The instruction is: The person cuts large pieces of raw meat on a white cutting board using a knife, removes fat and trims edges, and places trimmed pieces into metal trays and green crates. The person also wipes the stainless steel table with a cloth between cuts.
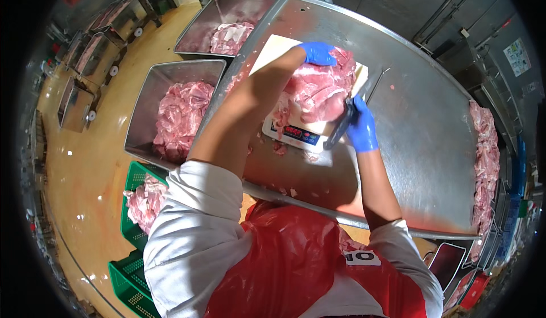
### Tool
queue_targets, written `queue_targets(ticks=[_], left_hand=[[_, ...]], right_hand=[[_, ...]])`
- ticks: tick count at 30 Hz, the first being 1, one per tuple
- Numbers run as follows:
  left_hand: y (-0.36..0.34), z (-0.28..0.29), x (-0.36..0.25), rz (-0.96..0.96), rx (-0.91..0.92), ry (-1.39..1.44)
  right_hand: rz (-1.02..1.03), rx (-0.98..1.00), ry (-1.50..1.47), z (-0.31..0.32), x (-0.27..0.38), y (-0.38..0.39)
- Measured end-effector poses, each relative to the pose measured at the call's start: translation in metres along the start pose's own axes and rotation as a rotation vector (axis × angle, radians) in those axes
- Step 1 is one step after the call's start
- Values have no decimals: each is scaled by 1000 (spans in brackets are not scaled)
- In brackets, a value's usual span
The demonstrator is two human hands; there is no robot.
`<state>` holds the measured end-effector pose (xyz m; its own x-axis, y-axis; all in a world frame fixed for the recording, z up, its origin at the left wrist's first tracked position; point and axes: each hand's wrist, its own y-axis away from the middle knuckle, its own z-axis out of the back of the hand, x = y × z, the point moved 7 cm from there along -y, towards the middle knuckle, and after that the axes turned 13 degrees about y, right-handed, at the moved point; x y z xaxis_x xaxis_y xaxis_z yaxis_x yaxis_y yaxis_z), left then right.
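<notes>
— Stainless steel table (421, 147): what sits at its left edge?

— One digital scale (298, 133) under a white cutting board (273, 48). A large slab of raw pork (318, 90) lies on the board.

— Left hand?

— The left hand (317, 53), blue-gloved, rests flat on the far side of the pork, fingers curled over it.

— Right hand?

— The right hand (361, 126), blue-gloved, is closed around a dark-handled knife (341, 126) just beside the pork's near right side.

— Surroundings?

— Metal bins (142, 119) of pork stand off the left edge; more meat (486, 159) lines the right edge.
</notes>
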<state>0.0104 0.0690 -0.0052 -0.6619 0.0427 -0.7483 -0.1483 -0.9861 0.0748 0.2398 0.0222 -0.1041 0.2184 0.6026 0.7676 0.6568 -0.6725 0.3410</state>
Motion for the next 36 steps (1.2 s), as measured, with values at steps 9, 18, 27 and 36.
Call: queue_targets(ticks=[9,18,27,36], left_hand=[[244,47,64,-133,-843,171],[283,-5,-10,-326,-895,68],[171,-115,-78,-139,-901,-444],[128,-129,-49,-165,-460,-348]], right_hand=[[203,-324,453,66,27,155],[311,-390,497,61,38,164],[390,-201,495,33,31,155],[350,-227,569,57,31,165]])
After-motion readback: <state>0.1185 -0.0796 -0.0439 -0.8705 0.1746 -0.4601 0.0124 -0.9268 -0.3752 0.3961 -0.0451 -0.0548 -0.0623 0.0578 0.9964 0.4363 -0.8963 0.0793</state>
